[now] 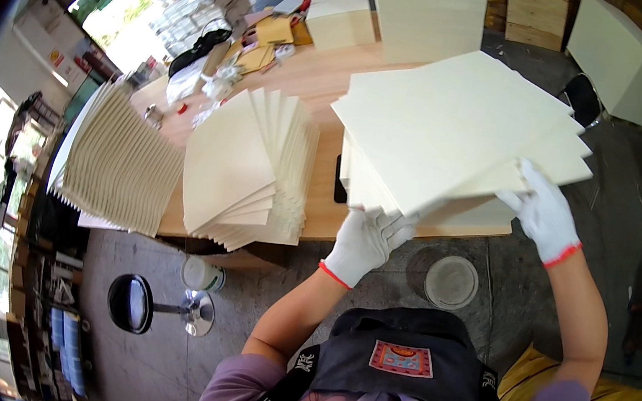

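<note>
Both my hands wear white gloves with red cuffs. A pile of large cream paper sheets (449,120) lies fanned at the right of the table, its corners stepped out on the right side. My left hand (369,245) is closed at the pile's near corner, its fingers partly hidden against the sheet edges. At the right near edge, my right hand (542,212) pinches the sheets between thumb and fingers. Left of this pile stands a second fanned stack (234,160) of cream sheets. Farther left is a tall stack (118,167) with wavy, staggered edges.
Plastic bags, yellow envelopes (275,30) and a dark bag (200,47) clutter the wooden table's (336,84) far left. Tall cream stacks (425,10) rise behind. A round stool (130,303), a white bucket (202,274) and a round lidded container (452,282) stand on the floor.
</note>
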Available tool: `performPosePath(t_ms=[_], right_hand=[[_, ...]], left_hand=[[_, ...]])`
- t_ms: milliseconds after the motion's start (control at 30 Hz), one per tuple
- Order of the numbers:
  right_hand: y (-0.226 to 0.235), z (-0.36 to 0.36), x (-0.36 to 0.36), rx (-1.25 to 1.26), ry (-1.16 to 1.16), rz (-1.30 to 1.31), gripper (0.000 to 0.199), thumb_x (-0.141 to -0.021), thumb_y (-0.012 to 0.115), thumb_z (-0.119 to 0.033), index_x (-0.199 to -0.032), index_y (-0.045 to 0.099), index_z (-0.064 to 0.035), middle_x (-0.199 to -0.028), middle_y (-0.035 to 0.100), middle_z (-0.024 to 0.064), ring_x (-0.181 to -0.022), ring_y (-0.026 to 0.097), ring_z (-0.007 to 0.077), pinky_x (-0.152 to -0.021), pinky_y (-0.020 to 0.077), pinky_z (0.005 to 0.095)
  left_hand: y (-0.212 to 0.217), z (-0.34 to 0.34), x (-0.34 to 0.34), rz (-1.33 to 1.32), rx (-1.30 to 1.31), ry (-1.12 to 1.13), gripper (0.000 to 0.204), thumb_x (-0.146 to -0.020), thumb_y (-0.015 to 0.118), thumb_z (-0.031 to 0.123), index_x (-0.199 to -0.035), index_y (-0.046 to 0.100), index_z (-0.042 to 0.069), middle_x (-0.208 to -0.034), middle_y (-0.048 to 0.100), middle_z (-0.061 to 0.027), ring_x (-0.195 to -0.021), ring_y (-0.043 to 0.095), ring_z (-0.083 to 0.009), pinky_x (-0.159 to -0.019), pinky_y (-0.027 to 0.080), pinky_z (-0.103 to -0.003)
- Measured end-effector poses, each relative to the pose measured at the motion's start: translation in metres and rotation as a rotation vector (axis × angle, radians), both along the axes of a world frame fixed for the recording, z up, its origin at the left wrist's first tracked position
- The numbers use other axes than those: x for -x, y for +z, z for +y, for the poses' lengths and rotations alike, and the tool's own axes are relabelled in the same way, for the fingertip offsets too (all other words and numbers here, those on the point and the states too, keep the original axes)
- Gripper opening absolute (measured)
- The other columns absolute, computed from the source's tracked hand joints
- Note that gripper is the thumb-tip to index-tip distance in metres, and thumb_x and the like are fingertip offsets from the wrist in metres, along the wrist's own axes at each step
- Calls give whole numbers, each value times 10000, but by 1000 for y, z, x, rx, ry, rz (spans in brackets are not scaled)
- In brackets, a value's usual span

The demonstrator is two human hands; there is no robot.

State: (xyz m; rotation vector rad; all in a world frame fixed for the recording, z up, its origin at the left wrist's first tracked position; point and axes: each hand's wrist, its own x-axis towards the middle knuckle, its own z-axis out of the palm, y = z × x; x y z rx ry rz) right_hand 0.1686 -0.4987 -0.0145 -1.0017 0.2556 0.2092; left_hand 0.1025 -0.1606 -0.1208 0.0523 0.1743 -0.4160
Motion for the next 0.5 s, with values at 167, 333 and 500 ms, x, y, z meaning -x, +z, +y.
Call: performPosePath(t_ms=[167,333,500], right_hand=[[16,-51,49,184,-7,22,494,-1044,680,-223,-1463,547,3,-1312,700,112,-1127,739,247,-825,661,459],[38,-49,52,241,201,-110,472,-1049,659,-184,-1459,551,23,-1309,706,132,-1063,752,219,-795,651,388],[51,54,0,134,226,-266,502,-1005,640,-50,-1493,539,11,-1313,705,142,-1053,703,194,-910,582,338]], left_hand=[[70,3,10,-96,-400,-20,618,-1112,454,550,-1485,523,62,-1460,634,-147,-1333,627,-313,-1135,504,-492],[88,-6,58,-134,-990,199,528,-966,758,173,-1404,562,-46,-1284,679,-116,-1116,680,-218,-952,554,-358],[84,84,101,-316,-1692,552,447,-981,720,102,-1394,583,1,-1249,660,-121,-1140,675,-255,-940,568,-369]])
